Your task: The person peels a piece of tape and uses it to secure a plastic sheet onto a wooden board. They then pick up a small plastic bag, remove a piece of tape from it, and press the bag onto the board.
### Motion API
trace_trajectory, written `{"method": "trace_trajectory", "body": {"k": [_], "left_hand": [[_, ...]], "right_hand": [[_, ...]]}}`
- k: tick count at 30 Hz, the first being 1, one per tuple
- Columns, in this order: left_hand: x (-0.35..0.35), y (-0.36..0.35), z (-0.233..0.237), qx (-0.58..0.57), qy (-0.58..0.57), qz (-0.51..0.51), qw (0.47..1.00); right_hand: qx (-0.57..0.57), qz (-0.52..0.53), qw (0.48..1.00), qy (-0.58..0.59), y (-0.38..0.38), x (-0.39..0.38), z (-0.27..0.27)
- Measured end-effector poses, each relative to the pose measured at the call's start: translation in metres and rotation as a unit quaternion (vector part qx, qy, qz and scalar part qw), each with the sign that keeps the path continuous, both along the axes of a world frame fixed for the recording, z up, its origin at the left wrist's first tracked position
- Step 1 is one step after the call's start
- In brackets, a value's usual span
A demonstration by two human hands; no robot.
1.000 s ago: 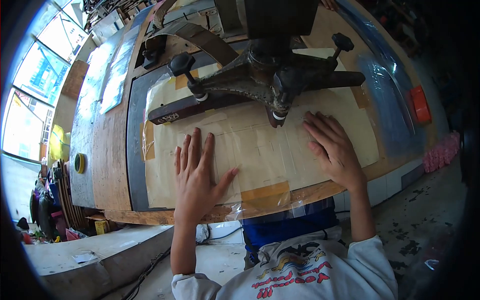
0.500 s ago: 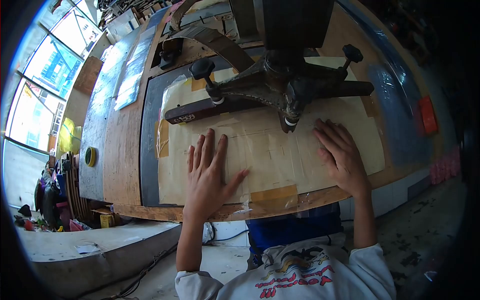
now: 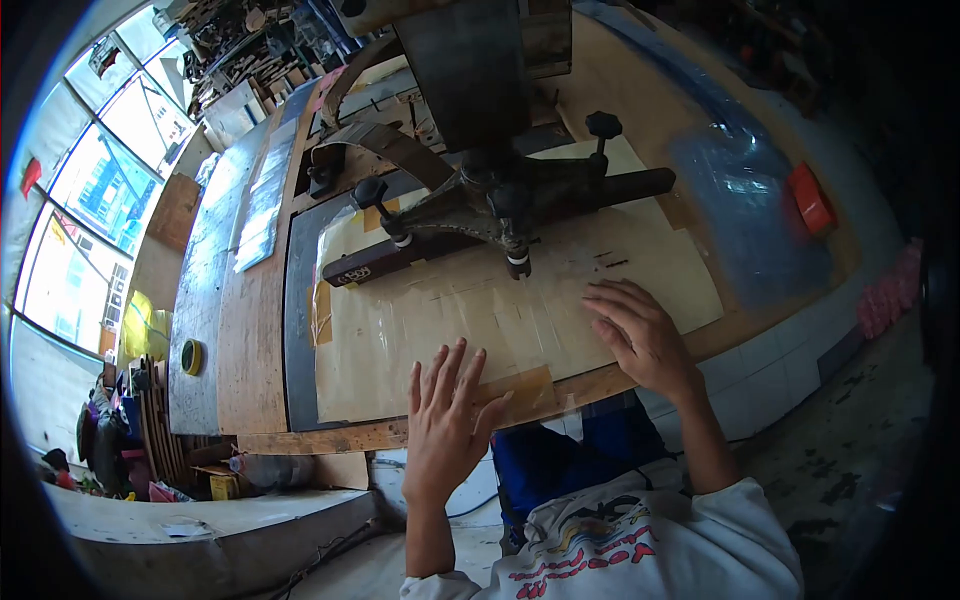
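Note:
My left hand (image 3: 445,425), fingers spread and pointing away from me, is over the front edge of a pale flat sheet (image 3: 375,340) on the table. My right hand (image 3: 642,335) is over the sheet's right part, fingers stretched and slightly bent, holding nothing. Clear film and strips of brown tape (image 3: 515,388) cover parts of the sheet, which bears small line marks. Beyond my fingers, a dark metal machine head (image 3: 485,205) stands over the sheet, with a long dark bar (image 3: 420,252) across it and black knobs (image 3: 371,192) at both sides.
A tape roll (image 3: 192,357) rests on the left boards. On the right lie clear plastic film (image 3: 735,195) and a red plastic object (image 3: 811,200). A curved strap (image 3: 395,150) arches behind the machine. Windows and stacked scraps are at the left.
My left hand has drawn back from the middle of the sheet to its front edge. My right hand has come off its flat pose, fingers more bent. The view has shifted.

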State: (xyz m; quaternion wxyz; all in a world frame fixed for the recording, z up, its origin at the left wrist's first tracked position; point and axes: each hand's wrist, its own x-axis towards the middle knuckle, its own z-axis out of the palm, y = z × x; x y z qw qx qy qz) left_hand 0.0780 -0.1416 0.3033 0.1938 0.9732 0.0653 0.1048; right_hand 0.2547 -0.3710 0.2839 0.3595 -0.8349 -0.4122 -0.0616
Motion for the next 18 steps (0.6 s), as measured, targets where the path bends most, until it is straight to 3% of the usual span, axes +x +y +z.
{"method": "trace_trajectory", "body": {"k": [5, 14, 17, 18], "left_hand": [[-0.013, -0.038, -0.015, -0.012, -0.073, -0.012, 0.997], [-0.045, -0.073, -0.036, -0.047, -0.125, 0.015, 0.991], [-0.052, -0.066, -0.051, -0.020, -0.204, 0.002, 0.979], [-0.059, -0.062, -0.065, -0.009, -0.288, 0.051, 0.956]], "right_hand": [[-0.035, -0.002, 0.997, -0.062, -0.020, -0.034, -0.009], [-0.020, -0.014, 0.999, -0.031, -0.038, -0.064, -0.020], [-0.006, -0.007, 1.000, -0.020, -0.040, -0.067, -0.020], [0.008, 0.004, 1.000, -0.014, -0.044, -0.068, -0.021]]}}
